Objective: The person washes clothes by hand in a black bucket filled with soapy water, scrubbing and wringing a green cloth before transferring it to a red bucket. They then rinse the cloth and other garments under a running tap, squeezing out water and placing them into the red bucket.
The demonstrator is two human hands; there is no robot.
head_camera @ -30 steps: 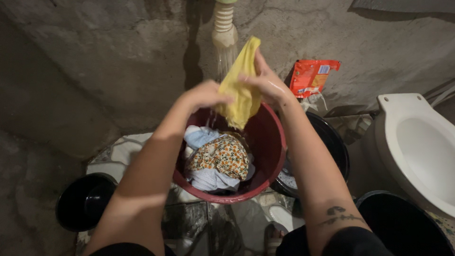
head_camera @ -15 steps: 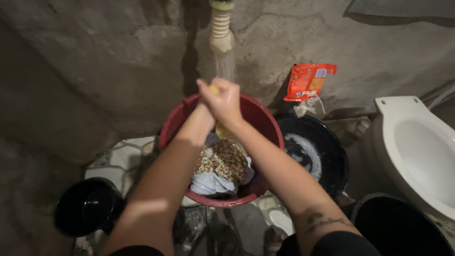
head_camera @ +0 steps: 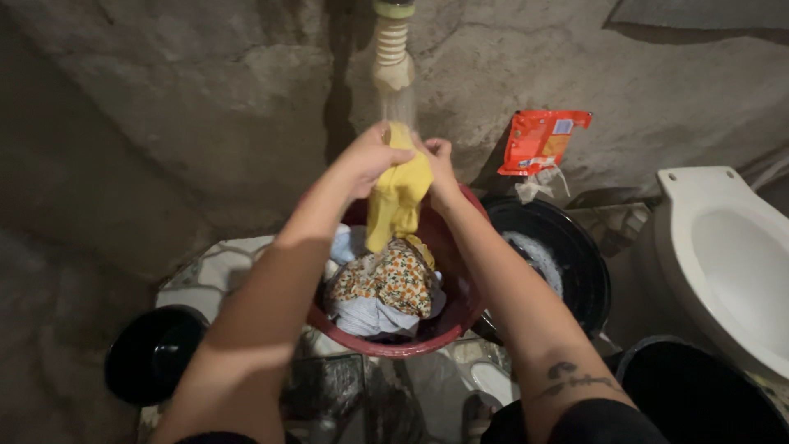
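At the far left, low on the floor, a black bowl (head_camera: 152,352) is seen, standing apart from the other vessels. Beside it a patch of pale patterned tile (head_camera: 215,270) is visible under the rough grey wall (head_camera: 164,123).

The left hand (head_camera: 371,156) is raised in front of the wall and is clenched on the upper left edge of a yellow cloth (head_camera: 398,197). The cloth is held directly beneath a ribbed cream tap (head_camera: 392,45), from which a thin stream of water is poured onto its top. The right hand (head_camera: 438,164) is closed on the cloth's upper right edge, so that the cloth is gripped between both hands, which are nearly touching. The lower part of the cloth hangs down into a red basin (head_camera: 460,316).

Inside the basin a floral cloth (head_camera: 394,279) is piled on pale blue laundry (head_camera: 370,316), and the yellow cloth's hem is touching that pile.

Just right of the basin, a black tub (head_camera: 588,271) with soapy water is placed, its rim close against the basin. Above it an orange packet (head_camera: 540,141) is propped against the wall. On the right forearm a dark tattoo (head_camera: 571,378) is shown. At the far right a white toilet (head_camera: 727,263) is seen, and below it the rim of a black bucket (head_camera: 699,395).
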